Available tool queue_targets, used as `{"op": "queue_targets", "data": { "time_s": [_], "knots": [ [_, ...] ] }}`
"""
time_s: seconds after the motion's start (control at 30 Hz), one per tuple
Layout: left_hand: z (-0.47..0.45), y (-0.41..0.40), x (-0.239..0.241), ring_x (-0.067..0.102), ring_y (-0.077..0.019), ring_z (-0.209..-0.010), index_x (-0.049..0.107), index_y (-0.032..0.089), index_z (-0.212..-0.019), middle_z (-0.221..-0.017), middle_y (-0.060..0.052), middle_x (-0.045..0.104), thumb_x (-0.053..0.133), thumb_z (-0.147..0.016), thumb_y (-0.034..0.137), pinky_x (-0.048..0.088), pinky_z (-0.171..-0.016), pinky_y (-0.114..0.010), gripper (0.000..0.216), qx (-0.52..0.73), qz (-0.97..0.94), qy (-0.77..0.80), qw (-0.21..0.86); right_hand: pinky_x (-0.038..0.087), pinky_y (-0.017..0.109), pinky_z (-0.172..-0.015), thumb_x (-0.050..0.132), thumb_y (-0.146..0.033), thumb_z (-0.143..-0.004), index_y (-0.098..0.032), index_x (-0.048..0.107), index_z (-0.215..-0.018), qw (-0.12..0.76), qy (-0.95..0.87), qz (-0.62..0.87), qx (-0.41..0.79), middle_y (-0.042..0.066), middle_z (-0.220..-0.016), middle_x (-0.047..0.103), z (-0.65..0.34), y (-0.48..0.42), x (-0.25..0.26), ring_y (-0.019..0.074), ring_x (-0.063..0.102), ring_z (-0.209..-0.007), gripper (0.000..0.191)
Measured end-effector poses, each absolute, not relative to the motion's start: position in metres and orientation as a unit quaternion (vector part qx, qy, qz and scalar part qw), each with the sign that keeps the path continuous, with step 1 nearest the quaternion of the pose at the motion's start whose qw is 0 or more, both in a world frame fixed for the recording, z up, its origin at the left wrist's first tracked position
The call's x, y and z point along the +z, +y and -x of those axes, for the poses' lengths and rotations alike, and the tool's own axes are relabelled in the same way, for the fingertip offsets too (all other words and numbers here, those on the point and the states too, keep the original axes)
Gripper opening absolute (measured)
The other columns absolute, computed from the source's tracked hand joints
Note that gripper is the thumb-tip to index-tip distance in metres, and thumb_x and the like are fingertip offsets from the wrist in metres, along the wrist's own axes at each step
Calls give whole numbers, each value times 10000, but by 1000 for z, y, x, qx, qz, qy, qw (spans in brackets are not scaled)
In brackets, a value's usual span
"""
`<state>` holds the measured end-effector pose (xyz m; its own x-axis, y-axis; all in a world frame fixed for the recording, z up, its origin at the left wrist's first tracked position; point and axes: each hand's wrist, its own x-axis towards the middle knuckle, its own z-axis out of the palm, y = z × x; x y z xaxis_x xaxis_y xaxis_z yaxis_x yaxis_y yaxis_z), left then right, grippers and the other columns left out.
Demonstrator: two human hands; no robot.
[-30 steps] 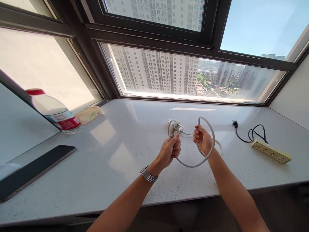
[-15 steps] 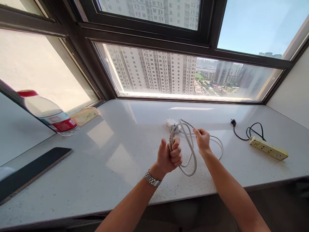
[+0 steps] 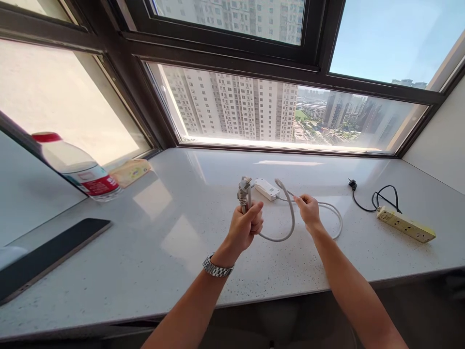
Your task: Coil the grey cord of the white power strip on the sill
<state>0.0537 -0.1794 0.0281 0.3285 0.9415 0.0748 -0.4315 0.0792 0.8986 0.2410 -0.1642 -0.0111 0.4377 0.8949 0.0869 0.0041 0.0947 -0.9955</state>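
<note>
My left hand is closed around a grey power cable just below its plug, which points upward above my fist. The grey cable hangs in a loop from that hand to my right hand, which pinches it between the fingers. Beyond my right hand the cable curves over the white countertop and runs back to a small white power strip lying behind my hands. A metal watch is on my left wrist.
A yellowed power strip with a coiled black cord lies at the right. A white bottle with a red cap and a yellow packet sit at the left by the window. A dark flat slab lies at the near left.
The gathered loops have opened into one wide loop. My left hand shifted left with the plug now standing above the fist, and the white power strip is uncovered behind it.
</note>
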Motion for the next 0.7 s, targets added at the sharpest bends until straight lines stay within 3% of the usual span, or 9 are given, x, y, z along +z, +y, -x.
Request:
{"op": "queue_targets", "data": {
  "time_s": [0.1,0.17,0.3,0.4,0.57,0.7],
  "knots": [
    [-29,-171,39,154,-27,-346,240,205,-514,-421,103,190,712,-632,640,144,-341,-181,653,537,-526,303,586,127,215,-381,654,-252,-703,-187,477,-557,578,-327,587,462,-98,-468,283,-264,-160,-9,48,169,-420,238],
    [-8,-164,43,179,-37,-361,254,198,-471,-417,78,204,632,-688,683,139,-366,-205,652,549,-617,315,468,85,203,-355,634,-249,-734,-185,514,-615,559,-299,586,505,-112,-452,263,-281,-156,-8,42,124,-389,181],
    [21,-158,37,148,-49,-390,229,187,-435,-419,55,167,518,-812,620,105,-404,-244,642,472,-779,323,258,124,174,-322,554,-289,-834,-191,512,-682,541,-256,544,588,-128,-427,223,-300,-153,-2,46,120,-353,185],
    [17,-164,21,161,-56,-379,278,181,-452,-417,50,185,446,-887,516,118,-412,-245,574,346,-859,308,219,155,160,-316,519,-340,-880,-196,510,-722,559,-244,497,617,-133,-421,187,-293,-152,1,48,133,-344,214],
    [-18,-185,-7,287,-67,-398,519,166,-560,-439,28,408,475,-902,431,145,-461,-241,435,225,-937,235,127,146,138,-301,620,-323,-833,-199,501,-765,638,-163,409,632,-138,-432,254,-273,-150,1,27,178,-326,185],
    [-41,-197,-16,258,-70,-402,502,168,-537,-425,31,414,530,-867,466,168,-466,-246,446,156,-959,168,166,139,134,-288,612,-300,-835,-195,502,-768,673,-138,416,596,-132,-447,301,-273,-151,2,18,186,-319,166]
  ]
}}
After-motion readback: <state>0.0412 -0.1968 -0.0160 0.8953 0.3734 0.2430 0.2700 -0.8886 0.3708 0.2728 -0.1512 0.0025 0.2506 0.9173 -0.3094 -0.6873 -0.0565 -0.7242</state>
